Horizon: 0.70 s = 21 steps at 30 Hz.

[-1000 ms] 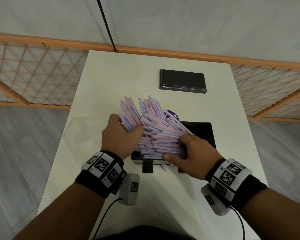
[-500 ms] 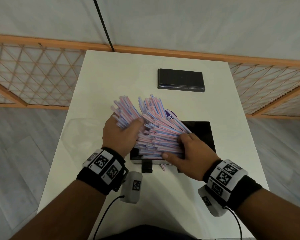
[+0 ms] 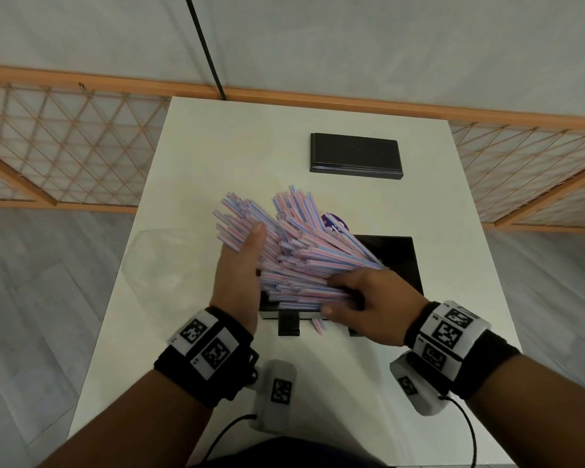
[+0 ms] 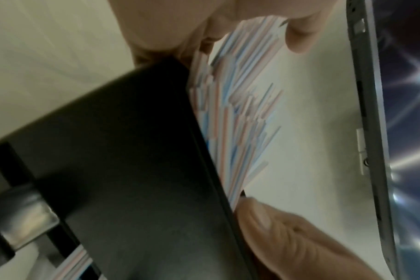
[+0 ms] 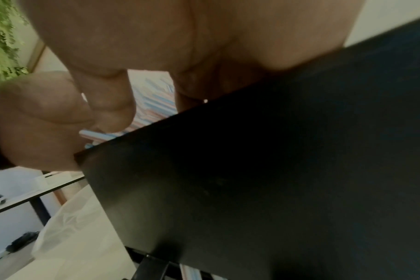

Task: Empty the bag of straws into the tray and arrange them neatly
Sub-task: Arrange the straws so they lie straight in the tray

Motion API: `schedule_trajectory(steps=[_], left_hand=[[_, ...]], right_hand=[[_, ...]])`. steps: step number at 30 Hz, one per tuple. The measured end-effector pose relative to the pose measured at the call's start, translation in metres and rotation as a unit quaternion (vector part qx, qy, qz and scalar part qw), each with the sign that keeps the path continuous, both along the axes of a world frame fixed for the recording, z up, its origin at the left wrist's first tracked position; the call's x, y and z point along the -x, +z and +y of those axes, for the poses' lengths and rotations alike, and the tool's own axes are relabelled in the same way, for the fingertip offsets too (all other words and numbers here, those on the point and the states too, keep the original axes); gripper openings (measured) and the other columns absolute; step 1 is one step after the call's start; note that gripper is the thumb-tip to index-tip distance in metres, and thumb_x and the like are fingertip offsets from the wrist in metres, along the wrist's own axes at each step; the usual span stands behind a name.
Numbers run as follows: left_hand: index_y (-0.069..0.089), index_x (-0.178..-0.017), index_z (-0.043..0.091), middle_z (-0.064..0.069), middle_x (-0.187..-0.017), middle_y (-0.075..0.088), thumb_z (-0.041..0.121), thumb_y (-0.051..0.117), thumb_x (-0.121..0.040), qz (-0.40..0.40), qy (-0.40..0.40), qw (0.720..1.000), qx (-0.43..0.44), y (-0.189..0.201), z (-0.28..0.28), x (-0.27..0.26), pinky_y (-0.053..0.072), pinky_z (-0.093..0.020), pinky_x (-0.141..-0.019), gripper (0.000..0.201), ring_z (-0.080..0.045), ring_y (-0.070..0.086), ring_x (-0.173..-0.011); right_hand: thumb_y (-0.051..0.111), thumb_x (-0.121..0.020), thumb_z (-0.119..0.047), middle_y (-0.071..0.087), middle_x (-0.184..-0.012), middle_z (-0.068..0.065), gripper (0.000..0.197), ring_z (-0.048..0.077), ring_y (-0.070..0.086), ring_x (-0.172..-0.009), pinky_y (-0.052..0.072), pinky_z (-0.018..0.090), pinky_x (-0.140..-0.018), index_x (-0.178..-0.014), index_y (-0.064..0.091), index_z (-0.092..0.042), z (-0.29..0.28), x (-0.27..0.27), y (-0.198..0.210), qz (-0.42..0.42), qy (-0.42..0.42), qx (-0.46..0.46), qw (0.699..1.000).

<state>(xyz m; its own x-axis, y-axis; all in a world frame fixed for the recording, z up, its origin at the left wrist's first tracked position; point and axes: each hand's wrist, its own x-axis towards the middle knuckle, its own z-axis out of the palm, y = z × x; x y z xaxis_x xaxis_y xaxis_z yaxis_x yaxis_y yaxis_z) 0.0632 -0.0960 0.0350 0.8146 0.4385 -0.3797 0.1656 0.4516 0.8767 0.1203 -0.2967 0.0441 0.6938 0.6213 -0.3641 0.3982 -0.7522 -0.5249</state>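
A big heap of pink, blue and white striped straws (image 3: 301, 255) lies fanned out over the left part of the black tray (image 3: 402, 261), many ends sticking out past its far left corner. My left hand (image 3: 242, 265) grips the left side of the heap, thumb on top. In the left wrist view the straws (image 4: 240, 113) run from my left hand (image 4: 252, 28) along the tray's wall (image 4: 132, 151). My right hand (image 3: 362, 295) curls round the straws' right ends at the tray's near edge. The right wrist view shows my right hand (image 5: 108, 98) closed on the straws (image 5: 153, 102) above the tray (image 5: 276, 170).
The empty clear bag (image 3: 163, 265) lies on the white table (image 3: 217, 146) left of the tray, and shows as the bag (image 5: 72, 236) in the right wrist view. A flat black lid (image 3: 356, 160) lies at the far side. One stray straw (image 3: 318, 324) lies before the tray. A purple label (image 3: 333, 222) peeks out behind the heap.
My left hand has turned palm inward, thumb now up over the straws, and the left bunch fans further out. My right hand has slid slightly right along the straw ends.
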Motion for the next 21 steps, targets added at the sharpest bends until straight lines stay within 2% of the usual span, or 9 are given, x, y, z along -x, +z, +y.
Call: schedule_trajectory(steps=[3,5,7,11,13,14,17,18,21], left_hand=[[0.058,-0.132,0.025,0.0,-0.124,0.073,0.04,0.063,-0.09,-0.016,0.005,0.999,-0.038,-0.001,-0.01,-0.002,0.056,-0.047,-0.098,0.045,-0.02,0.071,-0.113],[0.054,-0.138,0.021,-0.001,-0.128,0.07,0.043,0.065,-0.086,-0.026,0.026,0.998,-0.05,-0.002,-0.014,-0.002,0.055,-0.048,-0.101,0.057,-0.02,0.069,-0.116],[0.054,-0.133,0.02,-0.004,-0.125,0.07,0.042,0.065,-0.085,-0.03,0.041,0.997,-0.055,-0.005,-0.016,-0.002,0.057,-0.045,-0.095,0.054,-0.023,0.07,-0.113],[0.058,-0.117,0.031,-0.003,-0.12,0.072,0.046,0.067,-0.083,-0.028,0.052,0.996,-0.062,-0.008,-0.016,0.0,0.057,-0.047,-0.096,0.039,-0.021,0.071,-0.11],[0.058,-0.118,0.032,-0.002,-0.121,0.071,0.047,0.068,-0.082,-0.033,0.054,0.996,-0.068,-0.007,-0.015,0.0,0.057,-0.048,-0.098,0.04,-0.02,0.07,-0.111],[0.058,-0.123,0.03,-0.002,-0.122,0.071,0.045,0.067,-0.084,-0.039,0.052,0.995,-0.07,-0.007,-0.015,0.0,0.057,-0.047,-0.097,0.043,-0.019,0.07,-0.111],[0.057,-0.127,0.03,-0.001,-0.124,0.07,0.042,0.065,-0.086,-0.053,0.042,0.995,-0.072,-0.009,-0.015,0.0,0.058,-0.042,-0.095,0.043,-0.017,0.07,-0.112],[0.057,-0.123,0.033,0.001,-0.124,0.07,0.042,0.064,-0.086,-0.054,0.042,0.995,-0.074,-0.009,-0.015,0.0,0.057,-0.039,-0.094,0.039,-0.015,0.07,-0.113],[0.058,-0.121,0.032,0.002,-0.122,0.07,0.05,0.066,-0.081,-0.055,0.038,0.995,-0.077,-0.01,-0.015,0.0,0.057,-0.037,-0.092,0.045,-0.014,0.07,-0.112]], right_hand=[[0.051,-0.078,-0.078,0.056,-0.071,-0.015,0.047,0.009,0.058,-0.072,0.047,0.025,-0.071,-0.091,0.055,-0.033,0.006,0.001,-0.002,-0.018,0.018,0.045,0.999],[0.041,-0.071,-0.086,0.062,-0.085,-0.014,0.063,0.013,0.063,-0.09,0.049,0.027,-0.08,-0.103,0.059,-0.034,0.012,0.002,-0.003,-0.021,0.026,0.067,0.997],[0.051,-0.071,-0.082,0.067,-0.1,-0.014,0.066,0.011,0.064,-0.1,0.05,0.027,-0.088,-0.116,0.061,-0.034,0.017,0.0,-0.004,0.011,0.027,0.058,0.998],[0.067,-0.079,-0.066,0.058,-0.059,-0.019,0.031,-0.011,0.054,-0.054,0.04,0.01,-0.06,-0.085,0.056,-0.038,0.026,-0.007,0.002,0.07,0.028,0.072,0.995],[0.07,-0.079,-0.064,0.053,-0.057,-0.018,0.03,-0.018,0.05,-0.048,0.034,0.004,-0.05,-0.083,0.055,-0.038,0.031,-0.009,0.003,0.095,0.018,0.077,0.992],[0.07,-0.077,-0.065,0.057,-0.065,-0.017,0.034,-0.019,0.052,-0.052,0.038,0.005,-0.051,-0.092,0.06,-0.036,0.033,-0.011,0.002,0.109,0.018,0.078,0.991],[0.062,-0.061,-0.084,0.068,-0.104,-0.014,0.078,0.003,0.062,-0.094,0.052,0.025,-0.088,-0.119,0.065,-0.033,0.038,-0.016,-0.007,0.106,0.034,0.082,0.99],[0.058,-0.058,-0.087,0.068,-0.107,-0.013,0.081,0.008,0.061,-0.099,0.05,0.029,-0.095,-0.119,0.065,-0.034,0.039,-0.017,-0.007,0.102,0.043,0.092,0.99],[0.066,-0.07,-0.076,0.064,-0.107,-0.018,0.062,0.006,0.057,-0.102,0.043,0.025,-0.098,-0.118,0.065,-0.037,0.042,-0.017,0.0,0.138,0.046,0.105,0.984]])
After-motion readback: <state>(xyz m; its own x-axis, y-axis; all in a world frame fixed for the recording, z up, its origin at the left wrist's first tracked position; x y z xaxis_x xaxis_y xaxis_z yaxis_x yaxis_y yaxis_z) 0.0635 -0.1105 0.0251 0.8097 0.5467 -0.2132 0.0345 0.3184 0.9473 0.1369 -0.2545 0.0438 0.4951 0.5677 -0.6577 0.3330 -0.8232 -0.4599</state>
